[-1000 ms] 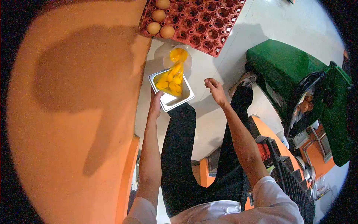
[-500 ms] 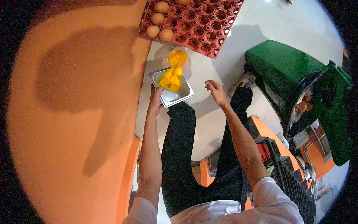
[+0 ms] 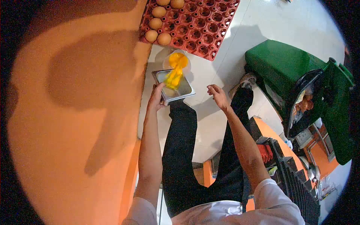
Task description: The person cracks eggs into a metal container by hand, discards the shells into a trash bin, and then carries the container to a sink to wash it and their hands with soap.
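My left hand (image 3: 156,98) grips the near left side of a small rectangular metal pan (image 3: 185,90), thumb over its rim. The pan tilts away from me, and raw egg (image 3: 174,78) with yellow yolks streams over its far edge. Below, a round translucent bowl (image 3: 187,67) catches it, with orange-yellow yolk inside. To the right of the pan, apart from it, my right hand (image 3: 218,96) hangs in the air with its fingers loosely curled together and nothing visible in them.
A red egg tray (image 3: 197,32) lies beyond the bowl, with several brown eggs (image 3: 155,24) along its left side. An orange wall (image 3: 82,123) rises at left. On the right stands a green bin (image 3: 285,60) with a black liner and eggshells (image 3: 305,105) inside.
My left hand has tipped the pan further, and more egg has run out of it into the bowl. My right hand has stayed almost still.
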Available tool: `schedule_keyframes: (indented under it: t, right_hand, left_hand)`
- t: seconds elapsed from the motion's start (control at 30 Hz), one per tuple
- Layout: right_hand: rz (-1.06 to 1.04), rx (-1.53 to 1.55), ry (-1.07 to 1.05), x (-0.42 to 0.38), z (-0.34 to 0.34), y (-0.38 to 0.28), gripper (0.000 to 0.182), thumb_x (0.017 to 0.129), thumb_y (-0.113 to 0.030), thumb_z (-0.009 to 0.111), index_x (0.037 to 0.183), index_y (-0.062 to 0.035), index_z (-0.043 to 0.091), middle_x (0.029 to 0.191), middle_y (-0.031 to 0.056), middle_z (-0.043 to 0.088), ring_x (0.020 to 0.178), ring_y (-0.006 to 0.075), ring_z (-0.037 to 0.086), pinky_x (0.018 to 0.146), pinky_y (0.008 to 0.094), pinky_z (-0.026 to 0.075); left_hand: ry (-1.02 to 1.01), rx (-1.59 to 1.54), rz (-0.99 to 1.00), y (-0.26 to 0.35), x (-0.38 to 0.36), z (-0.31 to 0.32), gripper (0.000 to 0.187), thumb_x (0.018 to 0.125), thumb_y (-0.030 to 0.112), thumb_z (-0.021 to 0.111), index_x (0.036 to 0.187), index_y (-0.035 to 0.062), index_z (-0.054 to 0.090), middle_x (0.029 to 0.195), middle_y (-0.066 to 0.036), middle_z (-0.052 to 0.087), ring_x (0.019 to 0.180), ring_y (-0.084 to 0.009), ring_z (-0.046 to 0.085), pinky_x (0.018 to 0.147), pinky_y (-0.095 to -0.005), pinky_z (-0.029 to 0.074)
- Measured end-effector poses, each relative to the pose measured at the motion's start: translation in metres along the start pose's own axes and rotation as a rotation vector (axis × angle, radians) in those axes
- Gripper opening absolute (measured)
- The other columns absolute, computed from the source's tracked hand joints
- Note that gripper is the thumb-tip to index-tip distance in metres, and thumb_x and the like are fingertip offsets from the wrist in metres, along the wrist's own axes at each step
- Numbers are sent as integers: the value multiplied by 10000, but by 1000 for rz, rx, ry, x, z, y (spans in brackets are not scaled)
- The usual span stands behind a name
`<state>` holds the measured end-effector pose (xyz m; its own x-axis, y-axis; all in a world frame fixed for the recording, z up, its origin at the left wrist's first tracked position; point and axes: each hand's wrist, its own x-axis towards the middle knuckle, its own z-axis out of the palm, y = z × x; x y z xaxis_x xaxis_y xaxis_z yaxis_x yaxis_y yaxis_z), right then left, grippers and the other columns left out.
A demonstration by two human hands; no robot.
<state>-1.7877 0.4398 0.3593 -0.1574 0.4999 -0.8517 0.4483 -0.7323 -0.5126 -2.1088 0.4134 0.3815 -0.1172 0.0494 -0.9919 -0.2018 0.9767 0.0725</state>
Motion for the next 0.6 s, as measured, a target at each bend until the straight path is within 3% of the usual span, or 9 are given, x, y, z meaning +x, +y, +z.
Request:
schedule_keyframes:
  t: [0.23, 0.3, 0.43, 0.5, 0.6]
  right_hand:
    - [56, 7, -10, -8, -8, 17, 550, 968, -476, 520, 1188, 17, 626, 982, 140, 690, 900, 223, 644, 835, 358, 491]
    - [101, 19, -72, -10, -12, 24, 534, 973, -526, 506, 1228, -68, 606, 1023, 67, 662, 951, 184, 608, 802, 352, 483]
    - [139, 1, -50, -21, -18, 27, 553, 965, -549, 505, 1203, -59, 606, 999, 63, 660, 931, 181, 610, 790, 346, 484]
    - [127, 11, -46, -26, -24, 29, 609, 962, -523, 525, 1236, 16, 602, 978, 153, 685, 906, 225, 646, 802, 357, 497]
    - [115, 43, -44, -30, -28, 40, 625, 959, -534, 522, 1237, 19, 603, 976, 152, 687, 898, 222, 649, 784, 356, 499]
  left_hand:
    - [-43, -43, -67, 34, -19, 14, 780, 784, 628, 564, 1387, 147, 446, 1298, -175, 547, 1135, -375, 536, 840, -656, 456]
    - [-45, -25, -134, 41, -18, 15, 822, 771, 635, 581, 1405, 132, 435, 1333, -180, 534, 1148, -384, 538, 883, -692, 429]
    - [-105, -17, -214, 51, -6, 11, 865, 766, 646, 601, 1441, 140, 410, 1400, -181, 486, 1200, -392, 500, 904, -716, 401]
    - [-40, -22, -322, 57, 0, 14, 906, 761, 669, 617, 1469, 154, 388, 1462, -178, 427, 1274, -395, 439, 929, -722, 377]
    - [-29, -38, -357, 67, -2, 17, 918, 770, 672, 620, 1486, 159, 365, 1498, -172, 390, 1330, -397, 383, 939, -731, 363]
